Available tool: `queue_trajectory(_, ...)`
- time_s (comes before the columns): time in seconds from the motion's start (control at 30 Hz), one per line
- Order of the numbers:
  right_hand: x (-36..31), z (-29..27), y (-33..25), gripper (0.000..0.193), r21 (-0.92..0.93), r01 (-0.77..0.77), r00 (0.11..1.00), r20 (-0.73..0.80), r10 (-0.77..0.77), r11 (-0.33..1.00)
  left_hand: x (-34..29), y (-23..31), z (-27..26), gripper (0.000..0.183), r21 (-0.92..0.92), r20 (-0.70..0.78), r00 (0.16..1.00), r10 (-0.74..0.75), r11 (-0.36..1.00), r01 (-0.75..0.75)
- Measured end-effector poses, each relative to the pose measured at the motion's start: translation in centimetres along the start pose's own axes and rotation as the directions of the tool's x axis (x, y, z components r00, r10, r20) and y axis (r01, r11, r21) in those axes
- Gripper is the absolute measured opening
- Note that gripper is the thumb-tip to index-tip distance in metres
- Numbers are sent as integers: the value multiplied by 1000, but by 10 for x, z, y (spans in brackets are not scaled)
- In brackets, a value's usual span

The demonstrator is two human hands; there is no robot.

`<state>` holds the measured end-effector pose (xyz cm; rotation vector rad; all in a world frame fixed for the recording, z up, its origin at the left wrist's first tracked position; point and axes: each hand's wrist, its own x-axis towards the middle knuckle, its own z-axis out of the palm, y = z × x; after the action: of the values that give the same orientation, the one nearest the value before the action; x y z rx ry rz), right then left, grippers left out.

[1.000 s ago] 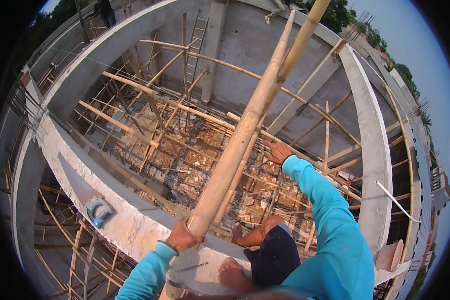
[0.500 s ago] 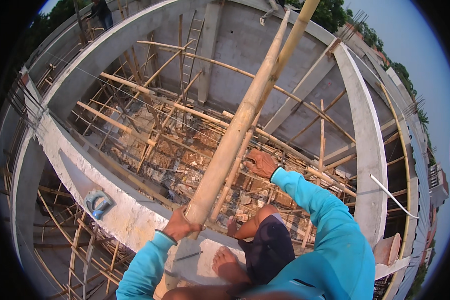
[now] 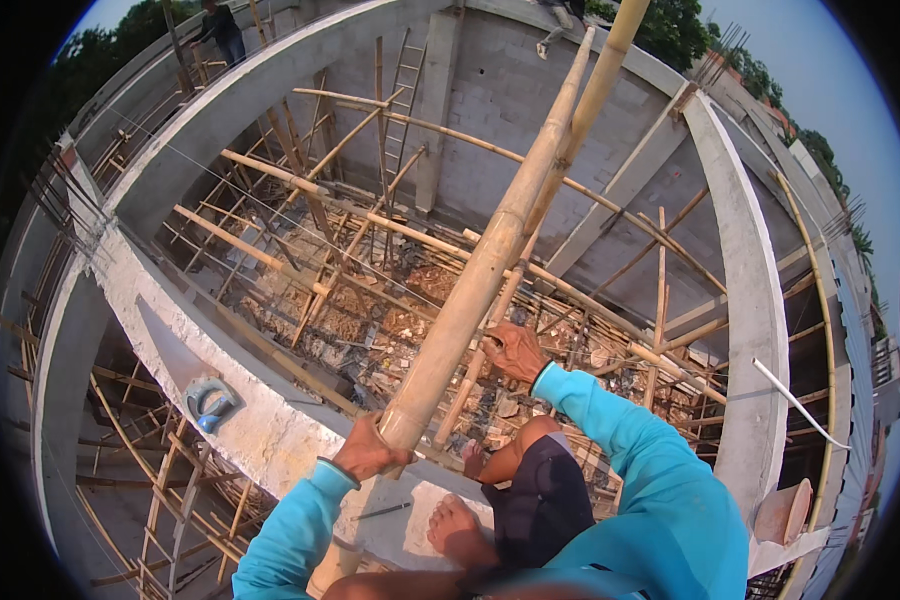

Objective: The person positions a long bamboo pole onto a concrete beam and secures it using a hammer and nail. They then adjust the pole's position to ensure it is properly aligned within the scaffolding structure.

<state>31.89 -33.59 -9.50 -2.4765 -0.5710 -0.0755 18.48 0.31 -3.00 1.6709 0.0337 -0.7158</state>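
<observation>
My left hand [image 3: 365,450] is wrapped round the near end of a thick bamboo pole [image 3: 478,270], which slants away over the open pit. My right hand [image 3: 516,352] is closed in a pinch just right of this pole, by a thinner bamboo pole [image 3: 473,375] beneath it. Whatever its fingertips hold is too small to make out. Another long bamboo pole [image 3: 602,85] lies alongside the thick one toward the far wall. To the left, a handsaw [image 3: 211,404] with a grey and blue handle rests on the concrete beam [image 3: 260,440]. A thin dark rod [image 3: 382,510] lies near my bare foot.
Bamboo scaffolding [image 3: 250,250] and rubble [image 3: 410,320] fill the deep pit below. A ladder [image 3: 402,95] leans at the far wall. Another concrete beam [image 3: 745,270] and a white pipe [image 3: 795,400] stand at right. One person [image 3: 220,35] is at far left, another's leg [image 3: 552,40] at the top.
The view has shifted slightly, so the surroundings sit farther right and lower. My right hand has come a little closer to the thick pole. My left hand keeps its grip.
</observation>
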Motion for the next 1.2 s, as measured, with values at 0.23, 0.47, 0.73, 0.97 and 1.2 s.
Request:
queue_trajectory(0.23,-3,-8,-2,24,-38,-58,996,67,61,998,3,-9,20,71,12,15,1000,-8,1000,8)
queue_trajectory(0.47,-4,-7,0,20,70,-19,1000,-19,21,997,5,4,24,71,6,-10,1000,24,1000,-24)
queue_trajectory(0.73,2,-22,-26,25,95,-102,994,-17,105,990,61,51,19,63,-45,-46,997,68,996,-70)
queue_trajectory(0.97,-6,-52,-44,27,102,-122,992,-21,125,987,149,108,17,49,-82,50,996,-71,994,75)
queue_trajectory(1.2,4,-62,-28,41,124,-214,977,15,214,969,200,132,42,43,-228,16,1000,25,973,-20)
